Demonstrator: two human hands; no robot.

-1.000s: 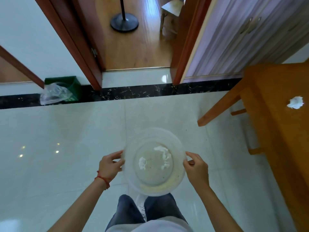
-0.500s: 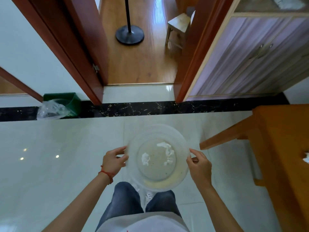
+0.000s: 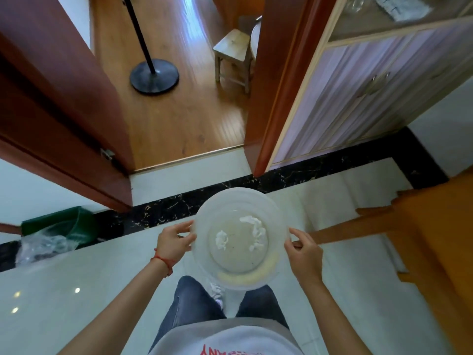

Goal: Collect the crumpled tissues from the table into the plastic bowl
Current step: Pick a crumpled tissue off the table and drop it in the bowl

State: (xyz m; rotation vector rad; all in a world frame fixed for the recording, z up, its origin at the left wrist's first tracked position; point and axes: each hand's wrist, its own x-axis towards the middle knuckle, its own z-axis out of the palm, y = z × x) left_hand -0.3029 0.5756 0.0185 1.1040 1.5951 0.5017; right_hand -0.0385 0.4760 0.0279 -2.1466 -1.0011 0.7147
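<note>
Head view shows our left hand (image 3: 174,242) gripping the plastic bowl's (image 3: 277,221) left rim and our right hand (image 3: 305,254) its right rim, mouth up over the floor, crumpled tissues (image 3: 221,239) inside; light, thin-walled, likely flexible, best held at opposite rims; round, no long axis. Worktop (image 3: 440,226) at right.
</note>
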